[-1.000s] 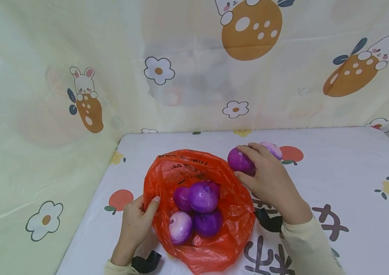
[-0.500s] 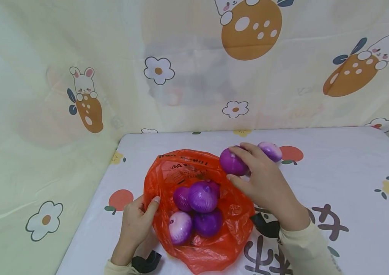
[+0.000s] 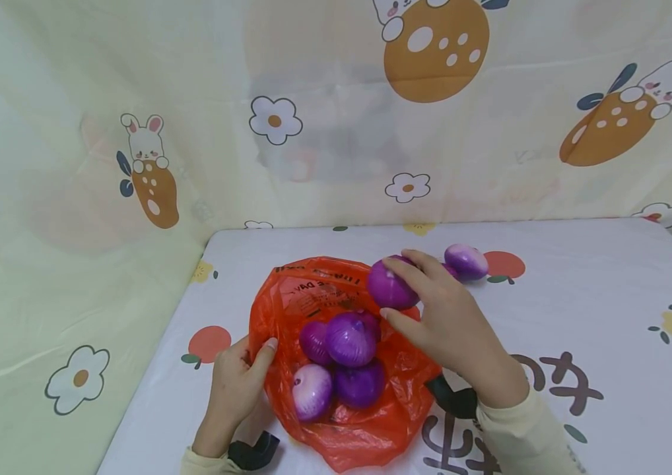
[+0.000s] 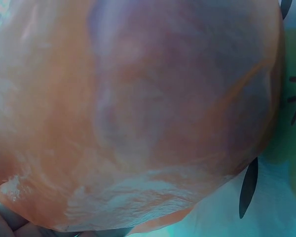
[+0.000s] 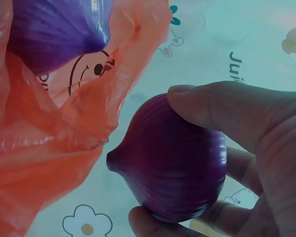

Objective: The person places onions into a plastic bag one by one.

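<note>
Since a second ago, the right hand (image 3: pixel 451 326) has carried its onion (image 3: pixel 391 285) leftward, over the bag's (image 3: pixel 288 303) far rim. From the head, the left hand (image 3: pixel 235 379) pinches the bag's left edge; four onions (image 3: pixel 349 340) lie inside, another (image 3: pixel 465 260) on the table (image 3: pixel 609 297) behind. Left wrist: only bag plastic (image 4: pixel 138 113). Right wrist: thumb and fingers (image 5: pixel 222 111) clamp the onion (image 5: pixel 175 175) beside the bag (image 5: pixel 54 133).

The bag (image 3: pixel 342 422) is thin, crinkled, glossy orange plastic. The onion (image 5: pixel 175 170) has smooth, shiny, finely ribbed purple skin. The tablecloth (image 3: pixel 609 303) looks matt printed cloth.
</note>
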`<state>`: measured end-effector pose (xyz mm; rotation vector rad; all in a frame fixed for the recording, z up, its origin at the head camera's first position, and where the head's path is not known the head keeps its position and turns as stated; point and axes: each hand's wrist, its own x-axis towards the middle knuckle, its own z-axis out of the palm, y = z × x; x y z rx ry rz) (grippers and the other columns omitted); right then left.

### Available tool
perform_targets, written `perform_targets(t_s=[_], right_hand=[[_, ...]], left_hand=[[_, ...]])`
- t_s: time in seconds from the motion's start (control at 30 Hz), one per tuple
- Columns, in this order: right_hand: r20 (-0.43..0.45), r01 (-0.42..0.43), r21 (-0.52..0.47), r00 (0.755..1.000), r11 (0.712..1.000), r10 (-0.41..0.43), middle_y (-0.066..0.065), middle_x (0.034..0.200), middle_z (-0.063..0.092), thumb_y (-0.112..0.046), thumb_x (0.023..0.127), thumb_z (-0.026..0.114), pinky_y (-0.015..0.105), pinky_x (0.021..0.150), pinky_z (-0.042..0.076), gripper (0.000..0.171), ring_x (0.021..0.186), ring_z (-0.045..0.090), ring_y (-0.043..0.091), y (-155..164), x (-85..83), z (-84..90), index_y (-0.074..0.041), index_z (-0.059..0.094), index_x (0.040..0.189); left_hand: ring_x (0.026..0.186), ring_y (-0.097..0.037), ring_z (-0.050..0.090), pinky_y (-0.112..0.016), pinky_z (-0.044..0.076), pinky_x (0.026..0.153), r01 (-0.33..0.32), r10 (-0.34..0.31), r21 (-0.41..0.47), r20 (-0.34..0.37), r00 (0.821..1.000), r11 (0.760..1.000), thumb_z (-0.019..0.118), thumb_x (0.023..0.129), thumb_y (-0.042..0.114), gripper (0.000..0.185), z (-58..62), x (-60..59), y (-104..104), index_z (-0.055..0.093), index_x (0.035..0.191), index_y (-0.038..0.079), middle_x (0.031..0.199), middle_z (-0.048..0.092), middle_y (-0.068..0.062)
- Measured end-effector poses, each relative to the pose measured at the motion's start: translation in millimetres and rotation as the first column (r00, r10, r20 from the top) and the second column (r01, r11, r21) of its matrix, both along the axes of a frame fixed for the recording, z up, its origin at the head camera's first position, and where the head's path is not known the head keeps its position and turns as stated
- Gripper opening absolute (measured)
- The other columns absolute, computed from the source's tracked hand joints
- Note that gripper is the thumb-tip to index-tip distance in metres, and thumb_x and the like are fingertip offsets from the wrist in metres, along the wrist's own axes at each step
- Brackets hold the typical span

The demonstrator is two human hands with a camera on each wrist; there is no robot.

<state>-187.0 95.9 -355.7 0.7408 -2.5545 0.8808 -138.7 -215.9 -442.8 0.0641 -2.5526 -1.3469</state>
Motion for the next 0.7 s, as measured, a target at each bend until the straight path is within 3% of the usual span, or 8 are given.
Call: perform_targets(t_s=[0.7], right_hand=[[-0.021, -0.076, 0.023, 0.997, 0.997, 0.077, 0.020, 0.148, 0.055, -0.023, 0.085, 0.086, 0.055, 0.091, 0.059, 0.064, 0.126, 0.062, 0.038, -21, 10.3, -3.3, -0.013, 0.062, 0.144]], left_hand=[[0.062, -0.016, 0.058, -0.024, 0.055, 0.056, 0.005, -0.005, -0.012, -0.006, 1.000, 1.000, 0.067, 0.101, 0.021, 0.017, -0.5, -0.4, 0, 0.074, 0.096, 0.007, 0.070, 0.068, 0.001]])
